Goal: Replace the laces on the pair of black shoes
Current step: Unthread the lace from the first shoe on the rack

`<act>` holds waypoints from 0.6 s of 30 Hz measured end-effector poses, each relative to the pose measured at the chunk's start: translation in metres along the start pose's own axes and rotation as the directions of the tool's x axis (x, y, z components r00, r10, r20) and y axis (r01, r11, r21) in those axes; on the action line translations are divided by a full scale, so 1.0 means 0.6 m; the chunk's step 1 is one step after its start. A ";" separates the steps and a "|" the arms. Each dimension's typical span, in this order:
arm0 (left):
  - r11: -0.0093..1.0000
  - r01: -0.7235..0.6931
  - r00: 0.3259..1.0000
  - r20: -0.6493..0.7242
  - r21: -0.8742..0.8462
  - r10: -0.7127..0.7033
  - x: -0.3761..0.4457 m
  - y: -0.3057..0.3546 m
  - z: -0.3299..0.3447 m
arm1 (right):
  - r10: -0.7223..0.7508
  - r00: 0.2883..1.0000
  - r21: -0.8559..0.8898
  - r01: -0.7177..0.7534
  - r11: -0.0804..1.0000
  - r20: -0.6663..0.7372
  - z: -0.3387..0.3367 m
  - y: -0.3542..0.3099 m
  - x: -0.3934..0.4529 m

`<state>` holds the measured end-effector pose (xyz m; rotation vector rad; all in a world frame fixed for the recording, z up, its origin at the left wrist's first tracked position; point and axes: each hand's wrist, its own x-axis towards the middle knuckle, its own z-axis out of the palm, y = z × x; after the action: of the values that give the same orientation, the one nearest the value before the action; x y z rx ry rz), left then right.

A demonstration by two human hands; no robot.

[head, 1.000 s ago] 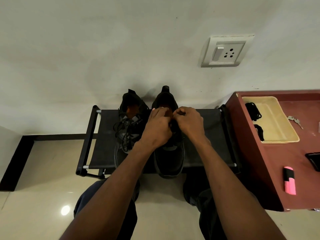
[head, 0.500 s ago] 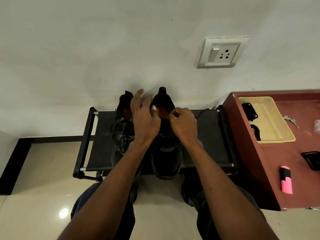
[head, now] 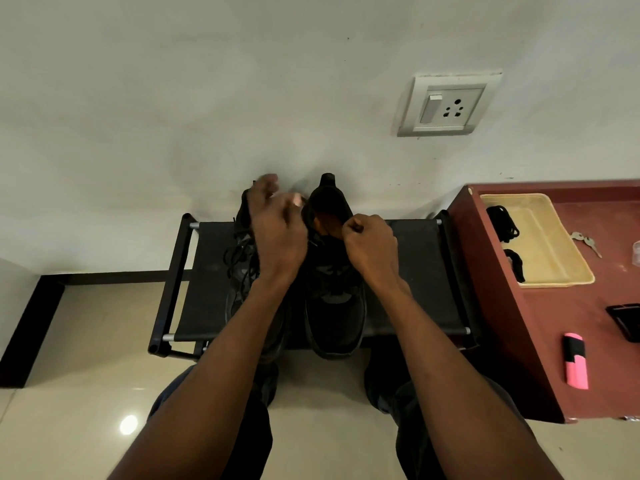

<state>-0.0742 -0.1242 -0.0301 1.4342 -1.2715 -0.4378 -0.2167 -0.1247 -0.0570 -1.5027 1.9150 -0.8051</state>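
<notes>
Head view, shoe rack [head: 412, 271]:
left grip [head: 277, 233]: fingers spread, blurred, above left shoe [head: 242, 268]
right grip [head: 372, 245]: pinching right shoe [head: 334, 299] collar edge

Left hand [head: 277, 233] raised over the left shoe [head: 242, 271], fingers smeared by motion blur, so their pose can't be read; hand and forearm cover most of that shoe. Right hand [head: 370, 247] curled at the collar of the right shoe [head: 334, 289], but whether anything is pinched between its fingertips is too dark and small to tell. Far right, a clear object [head: 636, 252] and a black item [head: 625, 322] on the red table [head: 554, 341] are cut by the frame edge.
</notes>
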 end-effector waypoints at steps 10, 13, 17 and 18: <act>0.998 0.009 0.999 -0.041 0.068 -0.006 0.027 -0.015 -0.020 | -0.013 1.000 -0.003 0.013 1.000 0.024 -0.007 0.005 0.007; 0.921 -0.293 0.853 0.505 0.256 0.131 -0.001 -0.018 0.005 | -0.019 0.999 0.001 0.019 1.000 0.031 -0.014 0.002 0.006; 0.839 -0.424 0.700 0.711 0.341 0.064 -0.018 -0.030 0.018 | -0.025 0.999 -0.002 0.025 1.000 0.031 -0.017 -0.001 0.004; 0.824 -0.445 0.693 0.717 0.350 0.070 -0.016 -0.033 0.017 | -0.027 0.999 0.000 0.027 1.000 0.031 -0.017 -0.002 0.004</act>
<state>-0.0771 -0.1246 -0.0542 1.5201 -2.3179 -0.4687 -0.2243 -0.1262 -0.0497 -1.5355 1.8764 -0.7880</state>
